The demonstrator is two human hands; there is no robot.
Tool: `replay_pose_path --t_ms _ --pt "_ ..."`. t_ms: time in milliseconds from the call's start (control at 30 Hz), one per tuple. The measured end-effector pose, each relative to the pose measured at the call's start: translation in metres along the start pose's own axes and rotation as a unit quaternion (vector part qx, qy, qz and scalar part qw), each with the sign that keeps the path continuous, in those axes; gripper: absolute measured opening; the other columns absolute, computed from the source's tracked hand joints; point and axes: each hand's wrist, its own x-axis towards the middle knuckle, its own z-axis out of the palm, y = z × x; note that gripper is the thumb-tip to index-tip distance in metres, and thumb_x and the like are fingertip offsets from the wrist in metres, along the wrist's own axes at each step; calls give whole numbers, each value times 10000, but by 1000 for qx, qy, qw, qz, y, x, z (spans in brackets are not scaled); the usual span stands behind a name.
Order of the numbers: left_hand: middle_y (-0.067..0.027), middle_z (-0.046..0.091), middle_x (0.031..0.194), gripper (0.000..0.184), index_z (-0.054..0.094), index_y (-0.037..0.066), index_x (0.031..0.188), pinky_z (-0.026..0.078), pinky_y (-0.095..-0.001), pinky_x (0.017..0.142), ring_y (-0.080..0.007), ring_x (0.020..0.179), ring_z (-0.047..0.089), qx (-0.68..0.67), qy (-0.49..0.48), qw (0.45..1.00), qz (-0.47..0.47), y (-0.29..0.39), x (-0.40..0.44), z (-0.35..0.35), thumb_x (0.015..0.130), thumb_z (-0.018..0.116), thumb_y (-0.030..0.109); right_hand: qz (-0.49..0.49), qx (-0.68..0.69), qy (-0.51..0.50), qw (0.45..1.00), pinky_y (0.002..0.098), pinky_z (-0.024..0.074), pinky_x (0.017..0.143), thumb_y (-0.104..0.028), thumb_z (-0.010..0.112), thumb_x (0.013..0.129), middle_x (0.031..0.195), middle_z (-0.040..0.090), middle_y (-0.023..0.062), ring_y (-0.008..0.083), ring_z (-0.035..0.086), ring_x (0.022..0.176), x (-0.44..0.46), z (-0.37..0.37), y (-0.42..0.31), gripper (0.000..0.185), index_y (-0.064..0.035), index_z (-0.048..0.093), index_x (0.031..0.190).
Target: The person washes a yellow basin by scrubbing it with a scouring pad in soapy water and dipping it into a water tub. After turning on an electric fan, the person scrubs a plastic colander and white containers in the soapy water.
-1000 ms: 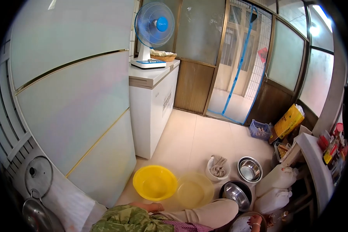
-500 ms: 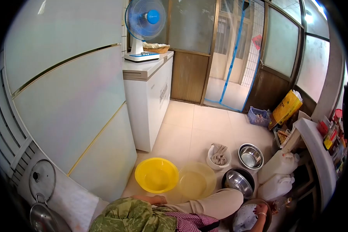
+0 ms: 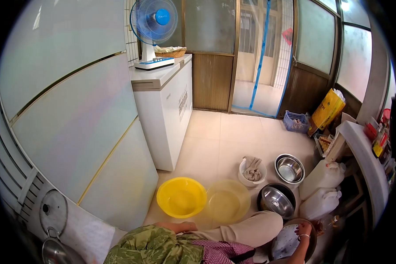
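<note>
My right hand (image 3: 302,230), with a light band at its wrist, is down in a dark-rimmed basin (image 3: 313,247) at lower right. Its fingers curl inward at a white, dark-speckled surface (image 3: 286,240) inside; whatever they grip is hidden. My left hand (image 3: 188,226) lies low beside my bent leg, below the yellow basin (image 3: 181,197); its fingers are too indistinct to read. A translucent pale yellow basin (image 3: 228,201) stands to the right of the yellow one. Beyond my knee a steel bowl (image 3: 277,200) rests tilted in a dark basin (image 3: 290,192).
A white tub with a greyish cloth (image 3: 252,169) and a steel basin (image 3: 289,169) stand farther out. White plastic jugs (image 3: 320,203) line the right side beside a cluttered shelf (image 3: 365,154). At left are a tall panelled cabinet (image 3: 75,123) and a steel pot (image 3: 59,251).
The view has tilted and shifted slightly, so floor items sit a little farther right. My right hand stays in the basin, its fingers now more bunched. My left hand stays by my leg.
</note>
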Motion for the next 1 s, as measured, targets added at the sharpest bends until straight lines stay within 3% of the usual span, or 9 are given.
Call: replay_pose_path --t_ms 67,200,300,467,667,767,833,900,1000 --pt "-156 635 1039 363 650 71 1082 525 -383 713 -292 877 634 -121 -11 989 -89 7 -7 -4 892 513 350 -4 8 0 1000 312 474 358 -54 537 872 678 644 145 231 639 466 0 2 -1 133 47 612 917" --pt "-150 641 1063 429 649 90 1127 510 -396 778 -288 936 627 -201 35 975 -88 8 -31 -6 877 539 421 -6 7 -2 1000 311 474 361 -53 531 870 673 639 139 228 637 464 2 3 -8 126 40 607 909" --pt "-148 645 1032 397 652 94 1128 495 -411 806 -289 949 626 -228 34 966 -119 8 -28 -4 895 527 391 -6 6 -5 1000 311 473 362 -49 526 867 666 633 135 225 636 463 1 2 -10 118 35 602 901" --pt "-151 649 977 283 683 97 1035 478 -425 803 -307 944 620 -85 -14 996 -9 -25 23 25 932 486 272 -5 1 -4 1000 311 473 360 -45 523 865 657 626 131 224 634 461 -8 6 -26 105 29 593 892" --pt "-170 641 1027 256 667 85 1038 464 -444 810 -357 949 585 37 100 984 144 -38 36 45 905 502 229 9 10 5 1000 313 474 360 -47 532 867 669 635 134 222 637 468 -5 4 -18 104 26 594 908" --pt "-174 630 1053 264 665 92 1049 457 -450 829 -366 976 575 -73 80 987 117 -23 5 30 913 487 232 18 8 -3 1000 313 472 361 -53 540 869 672 640 133 220 637 470 -4 1 -16 107 26 596 916" --pt "-172 624 1083 278 673 86 1037 450 -444 844 -369 987 572 -171 171 953 185 -28 -8 37 912 496 260 22 -1 1 1000 310 472 367 -58 554 872 669 639 134 217 636 470 -4 2 -17 119 29 606 933" --pt "-160 638 1054 279 684 68 1005 445 -433 838 -335 955 585 -217 192 937 194 -34 -6 44 884 537 271 6 2 7 1000 309 474 372 -56 556 873 669 638 133 215 635 471 -2 2 -10 125 34 616 933" --pt "-139 674 968 295 700 37 956 442 -414 820 -266 884 619 -193 114 970 91 -29 21 45 826 615 288 -19 10 14 1000 308 478 381 -54 559 874 669 636 133 211 634 473 0 3 -3 134 41 632 934"
